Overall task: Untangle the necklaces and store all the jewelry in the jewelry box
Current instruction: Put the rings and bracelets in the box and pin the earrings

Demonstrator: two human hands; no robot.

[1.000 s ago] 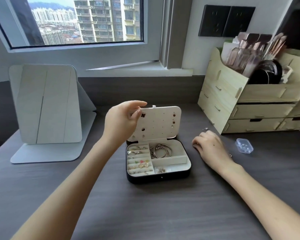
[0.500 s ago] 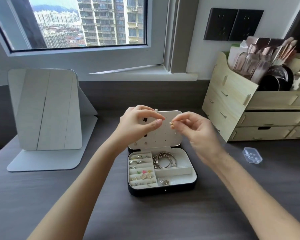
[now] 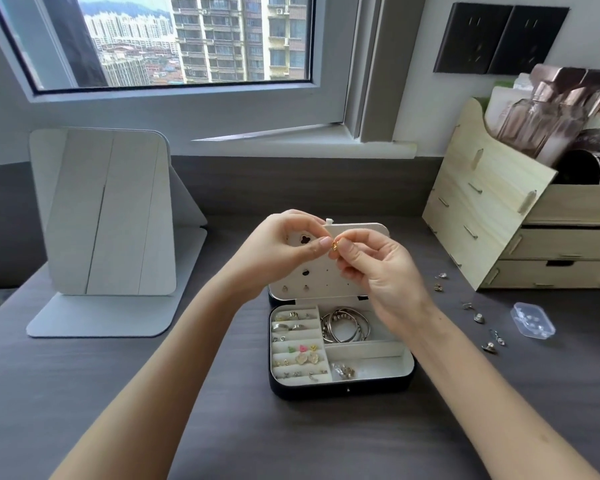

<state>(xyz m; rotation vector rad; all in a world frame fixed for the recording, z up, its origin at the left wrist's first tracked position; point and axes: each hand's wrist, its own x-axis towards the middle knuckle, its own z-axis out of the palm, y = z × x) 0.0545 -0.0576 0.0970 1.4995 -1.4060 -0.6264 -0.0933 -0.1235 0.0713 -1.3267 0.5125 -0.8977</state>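
Both hands meet above the open box: left hand and right hand pinch a gold earring between them, before its lid.

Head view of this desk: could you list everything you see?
jewelry box: one, black with cream lining, desk centre
bangles: several, silver, box's back right compartment
rings and earrings: many, mixed colours, box's left slots
loose earrings: several, mostly silver, desk right of box
plastic case: one, clear, beside loose earrings
wooden organizer: one, pale, back right
standing mirror: one, white, left
wall sockets: two, black, above organizer
window: one, grey frame, behind desk
desk: one, dark grey, below
gold earring: one, gold, between both hands
left hand: one, pinches gold earring
right hand: one, pinches gold earring
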